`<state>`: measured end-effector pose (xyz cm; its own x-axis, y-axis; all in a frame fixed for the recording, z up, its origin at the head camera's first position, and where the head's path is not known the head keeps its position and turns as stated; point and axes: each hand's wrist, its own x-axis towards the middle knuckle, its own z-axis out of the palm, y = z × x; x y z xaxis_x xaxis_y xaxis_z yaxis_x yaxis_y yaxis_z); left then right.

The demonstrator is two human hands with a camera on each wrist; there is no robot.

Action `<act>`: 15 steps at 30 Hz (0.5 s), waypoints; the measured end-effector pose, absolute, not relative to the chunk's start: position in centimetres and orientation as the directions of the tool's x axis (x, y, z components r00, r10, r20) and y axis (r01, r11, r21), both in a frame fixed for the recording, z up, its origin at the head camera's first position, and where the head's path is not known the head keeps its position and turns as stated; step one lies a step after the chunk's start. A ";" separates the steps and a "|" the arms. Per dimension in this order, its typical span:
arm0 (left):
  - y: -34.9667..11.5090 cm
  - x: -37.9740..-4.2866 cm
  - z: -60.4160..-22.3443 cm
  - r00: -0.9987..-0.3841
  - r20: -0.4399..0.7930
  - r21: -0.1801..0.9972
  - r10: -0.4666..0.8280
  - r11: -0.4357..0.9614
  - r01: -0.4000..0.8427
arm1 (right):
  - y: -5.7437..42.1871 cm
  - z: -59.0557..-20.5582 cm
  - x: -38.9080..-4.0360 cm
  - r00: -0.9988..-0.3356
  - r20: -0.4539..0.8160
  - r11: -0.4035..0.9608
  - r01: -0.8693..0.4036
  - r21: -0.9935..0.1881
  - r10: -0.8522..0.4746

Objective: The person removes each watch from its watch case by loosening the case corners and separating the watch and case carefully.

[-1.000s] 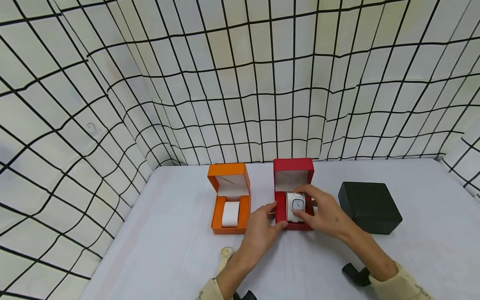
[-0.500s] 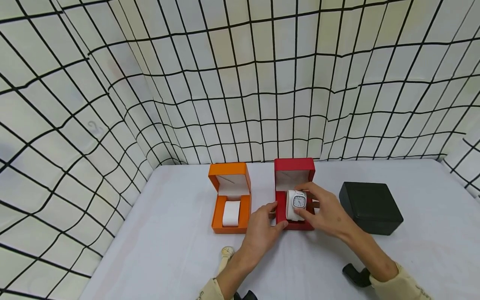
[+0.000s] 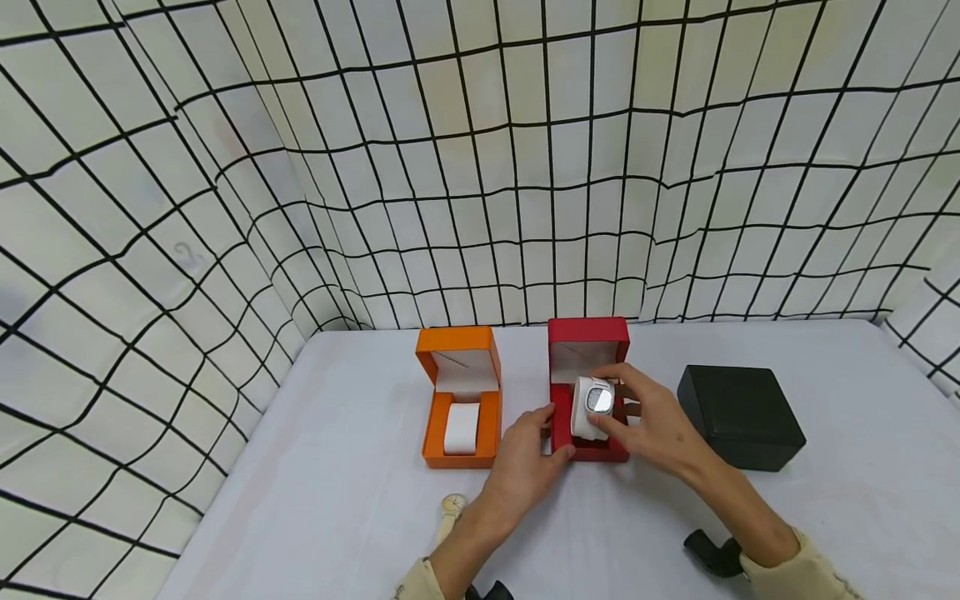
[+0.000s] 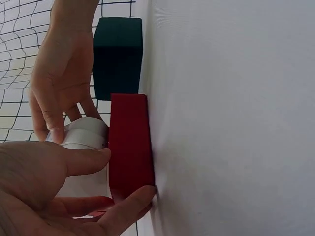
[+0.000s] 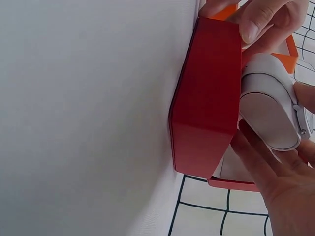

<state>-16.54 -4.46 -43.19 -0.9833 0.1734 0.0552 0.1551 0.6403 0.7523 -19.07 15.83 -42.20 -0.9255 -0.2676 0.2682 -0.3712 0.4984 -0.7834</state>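
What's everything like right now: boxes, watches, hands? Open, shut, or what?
Orange box: lid open, no watch on its white cushion
Red box: lid open
Dark box: lid shut
White watch: round another white cushion, tilted, held
Cream watch: lying face up, strap partly hidden
Left hand: holding the red box
Right hand: holding the white watch and its cushion

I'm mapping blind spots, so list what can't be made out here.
Head view: time on the white square-faced watch; glare covers its dial.
Head view: lower strap of the cream round-faced watch; left forearm covers it.
Head view: inside of the dark green box; its lid hides it.
Head view: full shape of the lowest black object; bottom edge cuts it.
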 end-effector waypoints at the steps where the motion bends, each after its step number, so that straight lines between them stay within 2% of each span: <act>1: -4.5 -16.6 -43.1 -0.983 0.046 0.750 0.178 0.644 0.152 | 15.8 -42.2 -19.0 -0.927 0.266 0.498 -0.368 -0.785 -0.266; 10: -4.5 -16.6 -42.0 -0.980 -0.041 0.729 0.195 0.677 0.104 | 15.9 -42.0 -18.9 -0.926 0.272 0.478 -0.370 -0.797 -0.263; 15: -4.5 -16.4 -41.6 -0.986 -0.004 0.729 0.168 0.676 0.112 | 15.9 -41.7 -18.9 -0.929 0.263 0.484 -0.360 -0.798 -0.259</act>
<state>-16.41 -4.55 -41.63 -0.9858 0.1677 -0.0042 0.1119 0.6757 0.7286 -18.88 15.92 -41.74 -0.9295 -0.2587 0.2629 -0.3603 0.4837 -0.7977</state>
